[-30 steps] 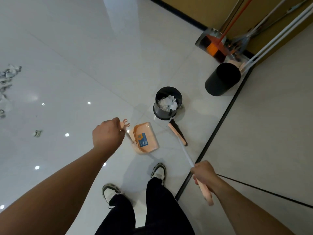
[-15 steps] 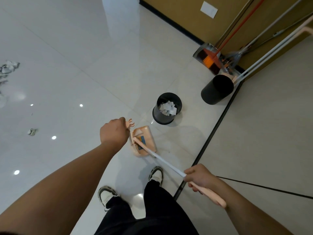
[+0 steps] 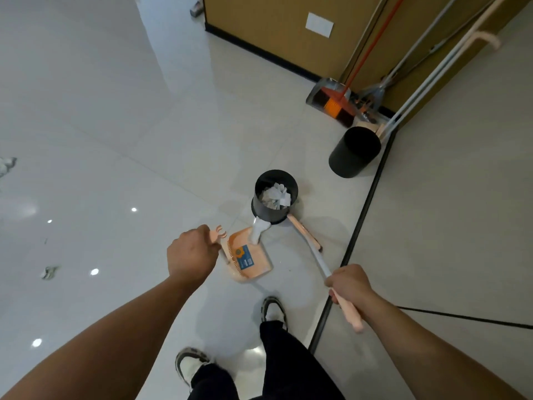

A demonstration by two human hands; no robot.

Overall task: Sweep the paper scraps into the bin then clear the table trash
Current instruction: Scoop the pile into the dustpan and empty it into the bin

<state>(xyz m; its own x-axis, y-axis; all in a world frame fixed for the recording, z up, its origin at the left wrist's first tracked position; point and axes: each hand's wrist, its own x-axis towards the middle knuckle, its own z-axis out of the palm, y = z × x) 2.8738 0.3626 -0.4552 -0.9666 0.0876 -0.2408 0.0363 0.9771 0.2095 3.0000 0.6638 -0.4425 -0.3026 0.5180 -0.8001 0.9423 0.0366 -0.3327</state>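
My left hand [image 3: 191, 255] grips the top of the pink dustpan's handle; the dustpan [image 3: 248, 259] stands on the floor just in front of my feet. My right hand [image 3: 349, 282] grips the pink-and-white broom handle [image 3: 315, 259], and the broom head [image 3: 304, 230] rests on the floor beside the small black bin [image 3: 275, 197]. White paper scraps [image 3: 275, 196] fill that bin. More scraps lie on the tiles at the far left [image 3: 7, 164] and lower left [image 3: 49, 272].
A second black bin [image 3: 354, 151] stands against the mirrored wall on the right. Behind it lean an orange broom with a metal dustpan [image 3: 331, 101] and other long-handled tools. A brown cabinet [image 3: 277, 27] lines the back. My shoes [image 3: 272, 308] are near the dustpan.
The broom swung from lying across the dustpan back to the right, its head now beside the bin. My view tilted up slightly. My left hand kept its hold on the dustpan handle.
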